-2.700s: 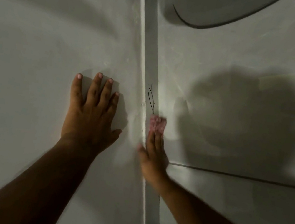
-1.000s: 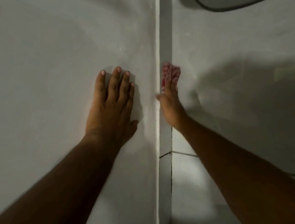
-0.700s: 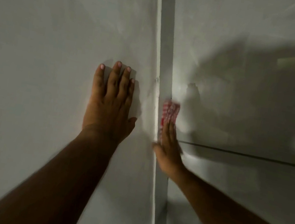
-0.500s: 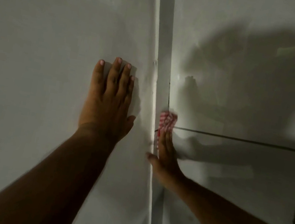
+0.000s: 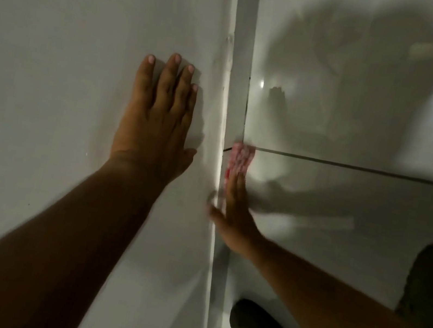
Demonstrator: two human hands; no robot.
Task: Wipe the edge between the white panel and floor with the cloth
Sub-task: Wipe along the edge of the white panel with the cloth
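Head view, step: the right hand (image 5: 233,212) pressed a small pink-and-white checked cloth (image 5: 240,158) against the pale edge strip (image 5: 241,53); steady pressure, kept tight to the seam, would suit.
Head view, fingers: the right hand's lay straight and close on the cloth; the left hand (image 5: 157,119) lay flat on the smooth white panel (image 5: 70,53), at the cloth's 9 o'clock.
Head view, cloth: bunched and blurred, at the right hand's 12 o'clock, on the glossy tiled floor (image 5: 339,241).

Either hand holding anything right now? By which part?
Nothing is gripped. The right hand, fingers straight, presses the near end of the red-and-white checked cloth against the panel-floor edge; the left hand lies flat on the white panel.
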